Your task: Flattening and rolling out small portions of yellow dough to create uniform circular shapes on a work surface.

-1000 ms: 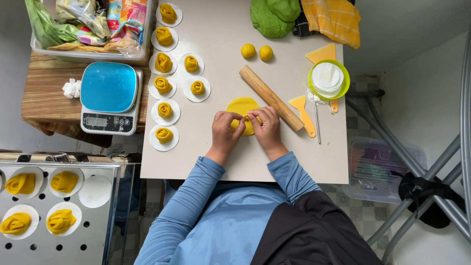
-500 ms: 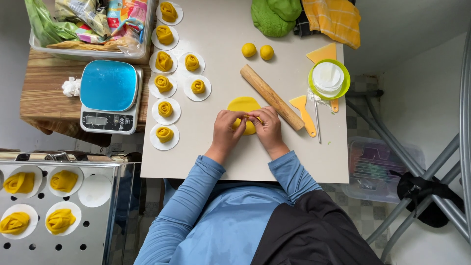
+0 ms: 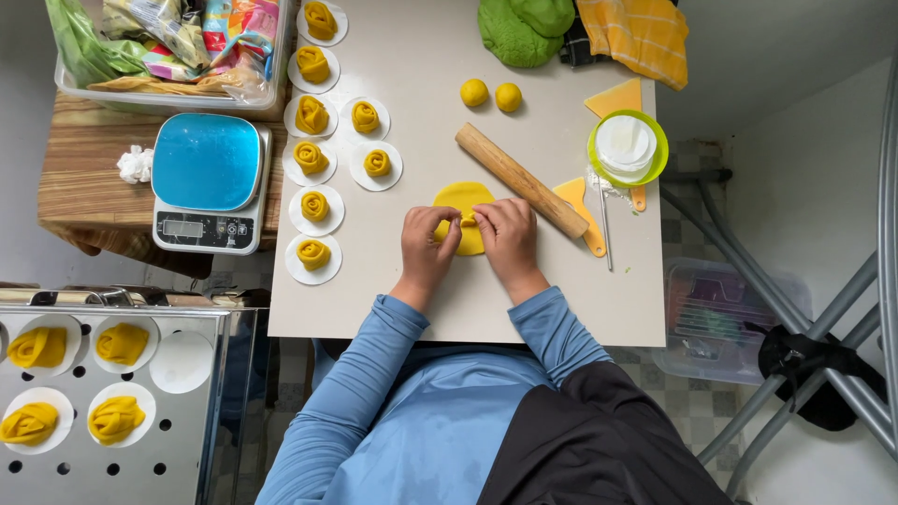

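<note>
Left hand (image 3: 428, 236) and right hand (image 3: 505, 234), fingers curled, pinch the near edge of a flattened yellow dough disc (image 3: 464, 208) on the table (image 3: 561, 299); uneven pressure may tear it, and the adjacent rolling pin (image 3: 520, 180) could be nudged

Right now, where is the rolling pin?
The rolling pin lies slanted on the table, just beyond the right hand, between the flat yellow dough and the green bowl.
</note>
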